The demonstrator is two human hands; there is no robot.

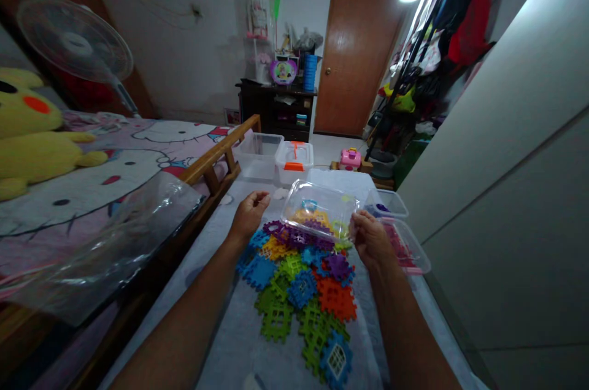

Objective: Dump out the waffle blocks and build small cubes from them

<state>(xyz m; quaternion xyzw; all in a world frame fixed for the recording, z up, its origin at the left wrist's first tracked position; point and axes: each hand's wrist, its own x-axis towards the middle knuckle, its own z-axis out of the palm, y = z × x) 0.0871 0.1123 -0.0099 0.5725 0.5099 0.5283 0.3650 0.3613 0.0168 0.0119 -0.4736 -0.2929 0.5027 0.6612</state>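
My right hand point(368, 237) grips the right edge of a clear plastic container point(322, 200), which is held tilted above the pile. My left hand point(251, 215) hovers to the left of the container, apart from it, its fingers bent together with nothing visible in them. Beneath both hands spreads a heap of plastic building pieces with toothed edges: a purple piece point(338, 267), an orange-red piece point(337, 298), a blue piece point(302, 289), and green pieces point(277, 319). Some yellow pieces show through the clear plastic.
A clear bin point(260, 154) and a box with orange latches point(294, 163) stand at the table's far end. On the right sit two clear tubs, one with pink contents point(402, 246). A wooden bed rail point(216, 160) borders the left, a pale cabinet point(515, 194) the right.
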